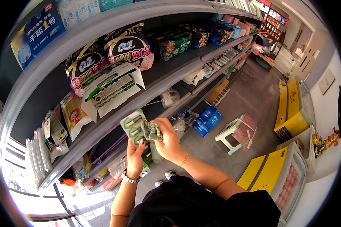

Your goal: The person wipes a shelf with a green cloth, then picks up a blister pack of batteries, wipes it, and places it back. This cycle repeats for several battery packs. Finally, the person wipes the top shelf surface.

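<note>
My left hand (135, 159), with a metal watch on its wrist, grips the lower end of a blister card of batteries (132, 122). In my right hand (168, 140) is a bunched green cloth (151, 131), which lies against the right side of the card. More of the cloth hangs below my hands. Just beyond them, on the shelf, an open white cardboard box (116, 99) holds several battery packs (113, 90). The part of the card under the cloth is hidden.
Black bags of sanitary pants (128, 48) stand behind the box, and a striped plastic packet (75, 112) lies left of it. On the floor to the right are blue boxes (207, 120), a stool (230, 134) and yellow chest freezers (264, 173). Another person (263, 39) is far off.
</note>
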A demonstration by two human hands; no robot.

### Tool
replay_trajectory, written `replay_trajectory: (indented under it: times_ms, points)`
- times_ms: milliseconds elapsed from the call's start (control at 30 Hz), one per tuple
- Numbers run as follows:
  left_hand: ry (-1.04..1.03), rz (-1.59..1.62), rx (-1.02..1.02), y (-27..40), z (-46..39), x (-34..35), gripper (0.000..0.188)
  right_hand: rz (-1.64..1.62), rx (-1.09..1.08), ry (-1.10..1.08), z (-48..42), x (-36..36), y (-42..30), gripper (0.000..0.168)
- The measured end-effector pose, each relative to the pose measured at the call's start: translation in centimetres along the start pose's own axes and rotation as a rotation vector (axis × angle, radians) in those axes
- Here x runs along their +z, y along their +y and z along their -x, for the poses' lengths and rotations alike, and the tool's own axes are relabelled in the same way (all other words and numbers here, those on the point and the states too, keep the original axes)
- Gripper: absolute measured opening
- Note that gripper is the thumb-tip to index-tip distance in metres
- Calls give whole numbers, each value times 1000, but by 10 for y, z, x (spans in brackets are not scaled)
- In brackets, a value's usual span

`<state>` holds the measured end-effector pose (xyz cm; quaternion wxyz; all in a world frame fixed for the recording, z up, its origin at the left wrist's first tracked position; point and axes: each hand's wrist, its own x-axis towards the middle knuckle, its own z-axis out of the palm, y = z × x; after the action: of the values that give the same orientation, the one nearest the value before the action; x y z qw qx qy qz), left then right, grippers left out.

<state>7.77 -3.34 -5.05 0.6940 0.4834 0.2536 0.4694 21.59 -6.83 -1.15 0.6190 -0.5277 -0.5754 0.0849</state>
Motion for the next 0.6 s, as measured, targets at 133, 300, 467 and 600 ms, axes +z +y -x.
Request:
replay_trajectory:
  times_ms: [133,300,467,600]
  points:
    - [-78,-15,-141,-21,9,7,38,71,-42,81,-13,-11,3,32]
    - [-7,79,-123,-17,1,16,32,192,-68,-41,-6,-15,10,33]
    - [130,141,-26,-6,-9,10,30,168,-12,-178,11,-15,15,36]
    - [151,271,-52,12,-19,3,32,92,13,-216,8,-24,24,37]
